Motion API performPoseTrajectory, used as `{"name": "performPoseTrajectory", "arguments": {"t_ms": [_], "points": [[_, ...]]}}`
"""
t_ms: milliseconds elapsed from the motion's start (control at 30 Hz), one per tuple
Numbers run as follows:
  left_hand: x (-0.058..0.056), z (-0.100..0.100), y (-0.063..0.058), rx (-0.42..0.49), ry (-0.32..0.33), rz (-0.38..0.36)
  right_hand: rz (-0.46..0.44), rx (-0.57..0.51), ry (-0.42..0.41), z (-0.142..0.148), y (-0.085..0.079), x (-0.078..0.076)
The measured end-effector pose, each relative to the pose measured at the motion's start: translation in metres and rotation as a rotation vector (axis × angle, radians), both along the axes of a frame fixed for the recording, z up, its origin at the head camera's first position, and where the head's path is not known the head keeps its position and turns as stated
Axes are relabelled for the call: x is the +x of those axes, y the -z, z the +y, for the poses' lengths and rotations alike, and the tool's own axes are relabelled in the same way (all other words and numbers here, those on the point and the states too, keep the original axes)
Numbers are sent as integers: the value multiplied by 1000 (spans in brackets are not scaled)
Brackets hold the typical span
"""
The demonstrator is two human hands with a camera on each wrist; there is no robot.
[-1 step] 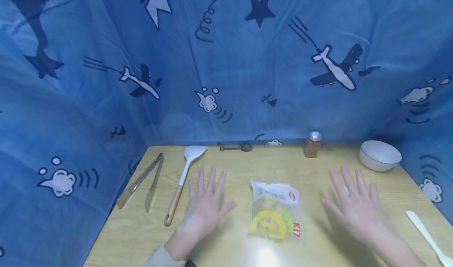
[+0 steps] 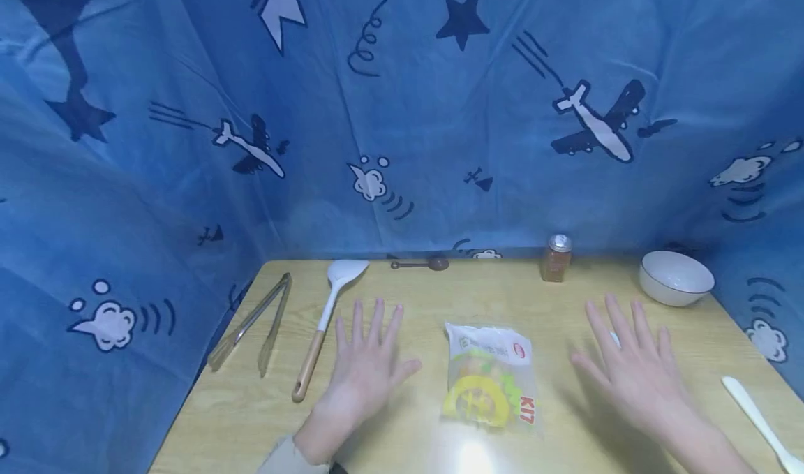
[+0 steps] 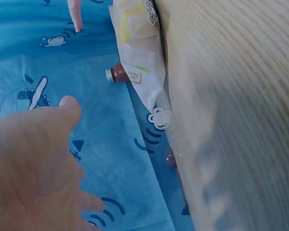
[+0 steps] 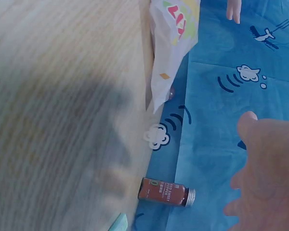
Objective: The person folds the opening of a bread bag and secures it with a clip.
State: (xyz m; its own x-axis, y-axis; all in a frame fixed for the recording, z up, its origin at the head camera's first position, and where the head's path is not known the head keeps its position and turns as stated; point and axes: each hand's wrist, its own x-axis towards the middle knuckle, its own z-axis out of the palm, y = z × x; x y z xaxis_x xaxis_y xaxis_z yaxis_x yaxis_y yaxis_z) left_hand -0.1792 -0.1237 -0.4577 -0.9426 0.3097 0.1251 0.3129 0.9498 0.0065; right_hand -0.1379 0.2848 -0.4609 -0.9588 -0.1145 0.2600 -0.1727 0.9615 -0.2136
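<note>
My left hand [image 2: 364,373] is held above the table with its fingers spread, holding nothing. To its left lies a white spatula [image 2: 342,271] with a wooden handle. On the other side, between both hands, a printed plastic food packet [image 2: 490,376] marked K17 lies flat. My right hand [image 2: 641,376] also hovers with spread fingers and nothing in it, its shadow on the wood below. Partly hidden under its fingers is a small pale object, whose light green tip [image 4: 119,223] shows in the right wrist view. Both wrist views show the packet standing up from the tabletop edge-on.
Metal tongs [image 2: 276,313] lie at the table's left edge. Along the back are a small brown spoon [image 2: 437,264], a red pepper jar [image 2: 556,259] with a silver lid and a white bowl [image 2: 675,289]. A white long-handled utensil [image 2: 754,418] lies at right. Blue patterned cloth [image 2: 414,111] surrounds the table.
</note>
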Motion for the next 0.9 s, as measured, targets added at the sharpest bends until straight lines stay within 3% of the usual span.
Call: {"name": "performPoseTrajectory", "arguments": {"t_ms": [167,300,433,567,700,900], "points": [[-2,3,-10,41,18,2,13,-63,-3,-2,-7,-3],[-21,19,-26,148,69,-9,13,-222,-15,-10,-22,-19],[-51,49,-32,358,156,-143,-73,-320,-23,-19,-27,-46],[-79,79,-22,495,193,-336,-190,-346,-53,-27,-14,-72],[-97,103,-6,455,230,-438,-280,-359,-60,-35,1,-86],[-104,135,6,328,338,-481,-323,-379,-99,-46,13,-88]]}}
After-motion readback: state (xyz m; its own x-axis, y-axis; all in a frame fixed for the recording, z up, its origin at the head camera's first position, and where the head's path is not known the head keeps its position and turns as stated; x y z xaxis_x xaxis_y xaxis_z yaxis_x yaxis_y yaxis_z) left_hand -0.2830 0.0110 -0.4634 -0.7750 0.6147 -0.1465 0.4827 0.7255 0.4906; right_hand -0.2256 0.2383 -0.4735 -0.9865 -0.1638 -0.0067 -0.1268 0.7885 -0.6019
